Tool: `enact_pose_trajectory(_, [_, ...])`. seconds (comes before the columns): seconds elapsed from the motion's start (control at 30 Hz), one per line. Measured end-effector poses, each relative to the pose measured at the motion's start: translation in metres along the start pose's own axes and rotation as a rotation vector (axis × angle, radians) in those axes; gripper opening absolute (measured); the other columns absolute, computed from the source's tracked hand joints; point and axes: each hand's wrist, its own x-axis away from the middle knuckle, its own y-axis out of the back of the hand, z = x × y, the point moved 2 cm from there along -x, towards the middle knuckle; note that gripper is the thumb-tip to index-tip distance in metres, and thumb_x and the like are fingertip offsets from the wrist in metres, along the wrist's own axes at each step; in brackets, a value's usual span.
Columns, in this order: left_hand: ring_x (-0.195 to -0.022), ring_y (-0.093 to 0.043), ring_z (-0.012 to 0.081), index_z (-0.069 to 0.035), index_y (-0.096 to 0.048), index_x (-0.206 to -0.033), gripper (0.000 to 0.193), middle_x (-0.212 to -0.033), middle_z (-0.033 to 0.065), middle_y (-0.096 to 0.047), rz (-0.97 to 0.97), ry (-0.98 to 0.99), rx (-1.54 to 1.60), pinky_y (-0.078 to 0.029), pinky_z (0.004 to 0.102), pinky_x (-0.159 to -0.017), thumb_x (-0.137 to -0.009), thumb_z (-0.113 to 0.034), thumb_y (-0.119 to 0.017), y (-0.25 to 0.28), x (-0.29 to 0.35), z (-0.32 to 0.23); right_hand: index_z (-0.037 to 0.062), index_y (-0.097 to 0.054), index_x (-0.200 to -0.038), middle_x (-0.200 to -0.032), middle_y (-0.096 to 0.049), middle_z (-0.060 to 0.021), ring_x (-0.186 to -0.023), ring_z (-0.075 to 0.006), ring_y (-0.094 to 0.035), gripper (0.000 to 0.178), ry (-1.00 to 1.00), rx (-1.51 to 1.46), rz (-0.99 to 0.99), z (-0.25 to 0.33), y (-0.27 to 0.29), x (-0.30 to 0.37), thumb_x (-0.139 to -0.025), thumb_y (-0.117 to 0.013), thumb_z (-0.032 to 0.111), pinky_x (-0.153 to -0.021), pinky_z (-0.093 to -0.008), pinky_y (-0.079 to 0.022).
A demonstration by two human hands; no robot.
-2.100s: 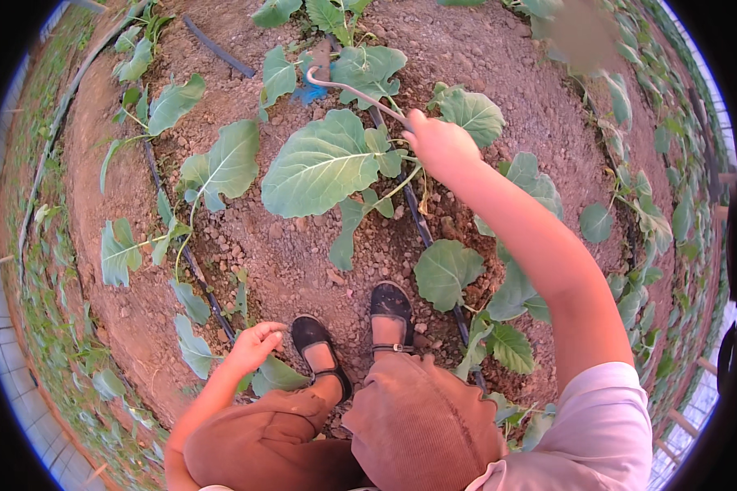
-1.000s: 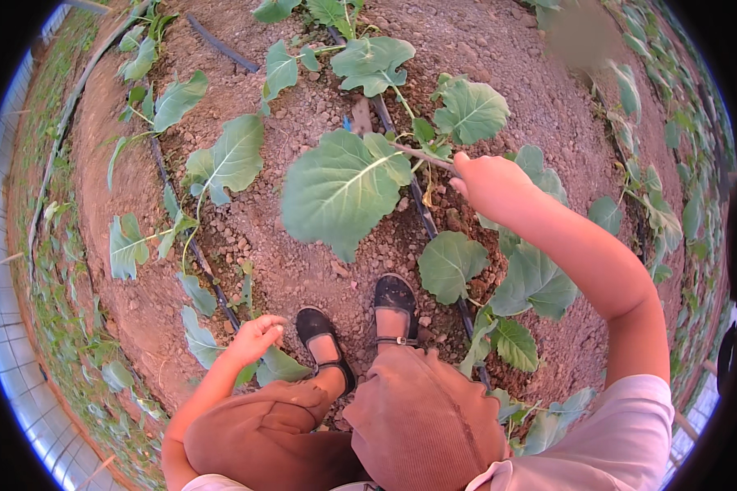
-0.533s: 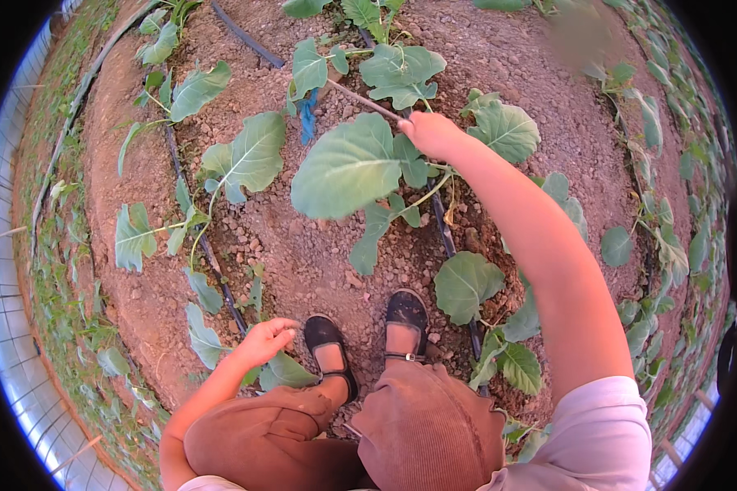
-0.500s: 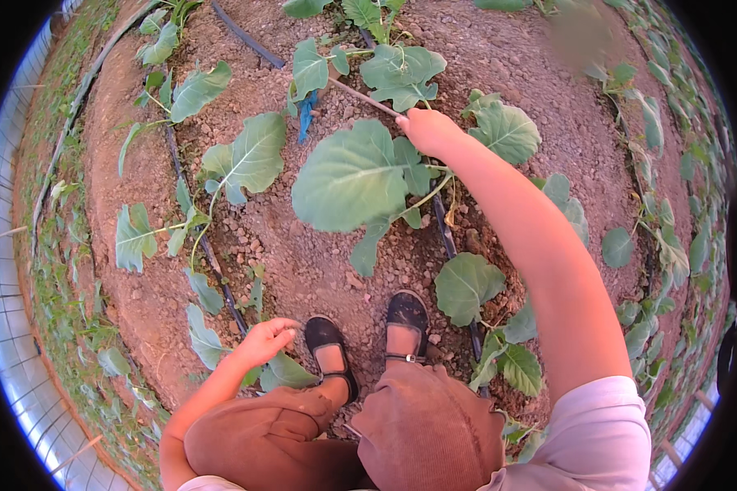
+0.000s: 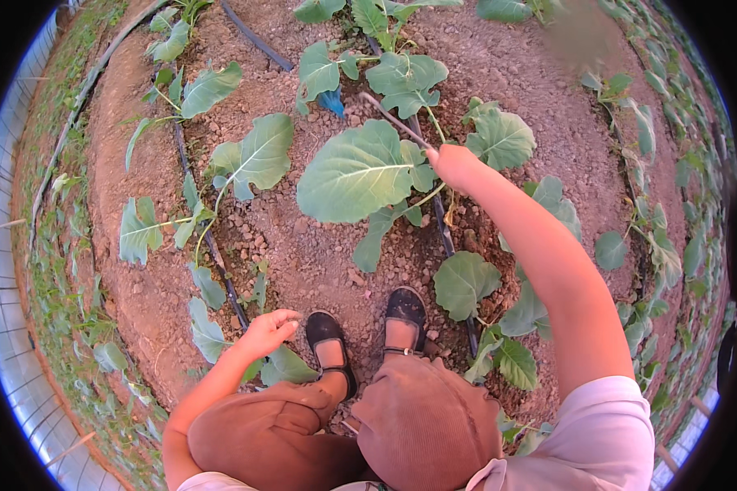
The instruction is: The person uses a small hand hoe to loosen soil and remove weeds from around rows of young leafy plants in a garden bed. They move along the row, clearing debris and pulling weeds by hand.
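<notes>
Head | rod over cloddy soil — hoses | bluish sheeting left

Thin brownish rod, aslant in the right fingers

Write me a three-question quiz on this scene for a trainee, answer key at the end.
1. Which hand grips the thin rod?
2. True or false: in the picture, the large pale-veined leaf appears higher up than both shoes.
3. Fill in the blank: the person's trousers are ____ in colour.

Key:
1. The right hand.
2. True.
3. Brown.
</notes>
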Motion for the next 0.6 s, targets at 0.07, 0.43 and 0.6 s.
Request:
enact_pose_trajectory(0.07, [-0.072,-0.055,0.0084,-0.002,-0.057,-0.115,0.029,-0.078,0.0013,-0.060,-0.002,-0.020,0.012,-0.047,0.0263,-0.069,-0.092,-0.019,-0.052,-0.003,0.003,0.004,-0.0024,-0.060,-0.100,-0.091,-0.065,-0.0222,-0.088,-0.0380,-0.062,0.050,0.013,0.076,0.017,-0.008,0.003,0.018,-0.096,-0.036,0.041,-0.079,-0.0461,-0.049])
enact_pose_trajectory(0.43, [-0.074,-0.061,0.0142,-0.004,-0.058,-0.115,0.032,-0.081,0.0066,-0.065,-0.094,-0.105,-0.053,-0.049,0.0304,-0.068,-0.089,-0.023,-0.055,-0.002,0.019,0.008,0.0067,-0.045,-0.098,-0.085,-0.063,-0.0158,-0.079,-0.0359,-0.064,0.024,0.233,0.482,-0.427,0.022,0.008,0.078,-0.087,-0.057,0.023,-0.067,-0.0470,-0.051])
enact_pose_trajectory(0.6, [-0.085,-0.061,0.0135,-0.005,-0.057,-0.118,0.032,-0.092,0.0086,-0.066,-0.094,-0.192,-0.006,-0.049,0.0295,-0.077,-0.090,-0.021,-0.057,0.007,0.011,0.019,0.0056,-0.046,-0.096,-0.075,-0.058,-0.0175,-0.068,-0.0368,-0.059,0.022,0.519,0.137,-0.581,0.056,0.004,0.107,-0.087,-0.058,0.022,-0.060,-0.0467,-0.044])
